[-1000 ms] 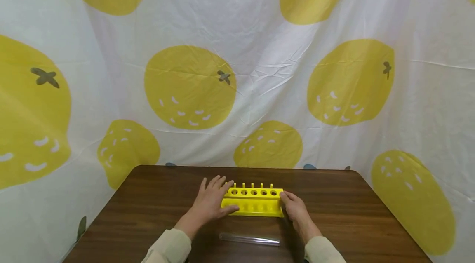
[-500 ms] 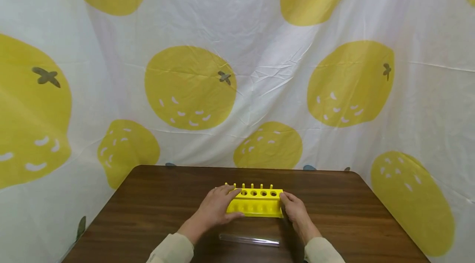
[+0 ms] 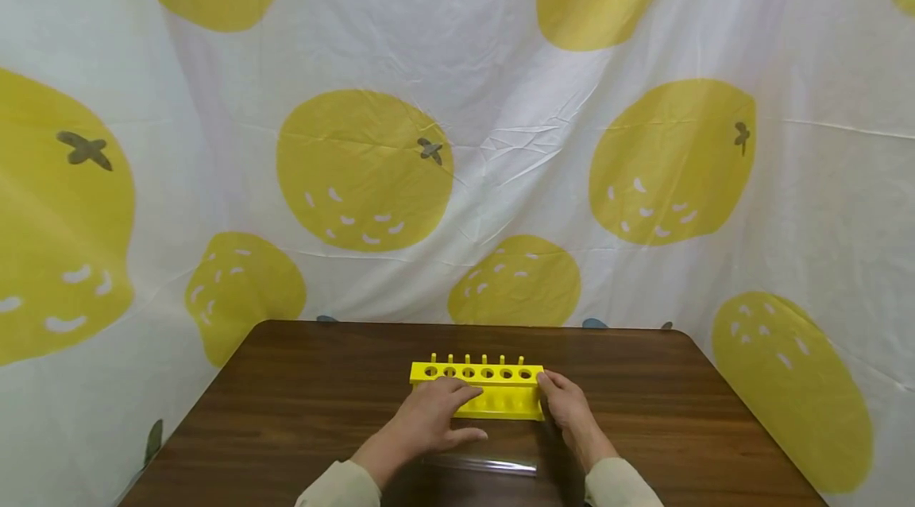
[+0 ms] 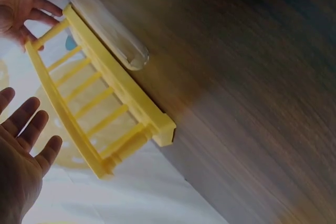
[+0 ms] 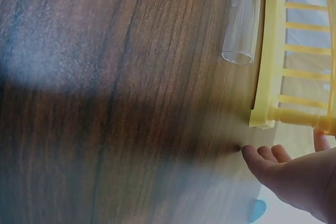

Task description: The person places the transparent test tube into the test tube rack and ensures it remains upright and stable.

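Observation:
A yellow test tube rack (image 3: 507, 400) with a row of round holes and several pegs stands upright on the table. My right hand (image 3: 570, 412) is at its right end, with a digit touching the top board's corner; in the right wrist view the other fingers (image 5: 265, 161) reach out loosely beside the base. In front of the rack, my left hand (image 3: 429, 419) hovers with fingers spread and nothing in them, overlapping the rack's lower left. A clear glass test tube (image 3: 500, 466) lies on the table before the rack, its left part behind the left hand in the head view.
The dark wood-grain table (image 3: 322, 380) has rounded far corners. A white curtain (image 3: 515, 173) printed with large yellow lemons hangs behind and along both sides.
My left hand has come off the rack's left end, moving right and toward me, uncovering the left holes. The right hand, rack and test tube stay put.

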The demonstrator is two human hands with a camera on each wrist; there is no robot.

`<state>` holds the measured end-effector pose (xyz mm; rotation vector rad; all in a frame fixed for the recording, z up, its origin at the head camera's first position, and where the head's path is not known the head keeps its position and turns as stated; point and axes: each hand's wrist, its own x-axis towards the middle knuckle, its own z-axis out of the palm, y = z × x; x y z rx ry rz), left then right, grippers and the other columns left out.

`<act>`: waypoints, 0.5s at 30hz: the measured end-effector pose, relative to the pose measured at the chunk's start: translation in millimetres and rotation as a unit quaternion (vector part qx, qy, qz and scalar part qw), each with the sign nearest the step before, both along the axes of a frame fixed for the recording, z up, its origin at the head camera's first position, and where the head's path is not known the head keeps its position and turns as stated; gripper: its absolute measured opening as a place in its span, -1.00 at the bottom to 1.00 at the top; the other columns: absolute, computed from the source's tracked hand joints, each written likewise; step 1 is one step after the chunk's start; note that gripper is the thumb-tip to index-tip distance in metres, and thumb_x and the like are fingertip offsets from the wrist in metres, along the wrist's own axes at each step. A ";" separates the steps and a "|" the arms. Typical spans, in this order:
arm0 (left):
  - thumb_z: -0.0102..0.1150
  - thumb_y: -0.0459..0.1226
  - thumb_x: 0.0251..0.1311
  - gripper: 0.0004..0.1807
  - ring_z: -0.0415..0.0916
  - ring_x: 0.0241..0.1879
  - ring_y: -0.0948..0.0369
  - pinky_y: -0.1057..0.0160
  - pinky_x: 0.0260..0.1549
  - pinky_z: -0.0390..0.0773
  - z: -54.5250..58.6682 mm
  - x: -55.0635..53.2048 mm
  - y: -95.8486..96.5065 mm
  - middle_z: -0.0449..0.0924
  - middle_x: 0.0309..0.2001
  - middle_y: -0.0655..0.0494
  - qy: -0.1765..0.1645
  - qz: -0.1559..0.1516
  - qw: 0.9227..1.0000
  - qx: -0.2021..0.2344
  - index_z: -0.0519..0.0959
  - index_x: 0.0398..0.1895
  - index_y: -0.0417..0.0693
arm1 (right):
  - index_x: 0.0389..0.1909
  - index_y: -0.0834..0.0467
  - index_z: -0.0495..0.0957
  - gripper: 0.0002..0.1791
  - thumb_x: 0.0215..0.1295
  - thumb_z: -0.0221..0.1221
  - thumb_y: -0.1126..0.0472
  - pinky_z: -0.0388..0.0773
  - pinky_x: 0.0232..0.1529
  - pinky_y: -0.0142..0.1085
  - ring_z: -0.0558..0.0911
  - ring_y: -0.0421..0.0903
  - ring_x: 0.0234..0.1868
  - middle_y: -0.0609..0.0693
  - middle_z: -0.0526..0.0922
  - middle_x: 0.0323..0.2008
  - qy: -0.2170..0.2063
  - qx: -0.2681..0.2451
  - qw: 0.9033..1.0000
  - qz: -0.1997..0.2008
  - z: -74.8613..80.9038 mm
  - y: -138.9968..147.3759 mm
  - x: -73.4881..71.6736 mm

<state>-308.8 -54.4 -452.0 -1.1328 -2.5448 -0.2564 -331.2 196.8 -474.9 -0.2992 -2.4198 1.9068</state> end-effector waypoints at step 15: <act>0.25 0.25 0.15 -0.34 0.56 0.00 0.19 0.18 0.02 0.54 -13.1 2.5 14.4 0.62 0.04 0.13 -0.052 -0.022 0.998 -0.015 0.60 0.19 0.08 | 0.37 0.43 0.28 -0.39 0.58 -0.06 0.02 0.12 0.37 0.19 0.22 0.38 0.36 0.45 0.23 0.36 -0.003 0.011 1.000 -0.008 0.4 -0.9 -0.8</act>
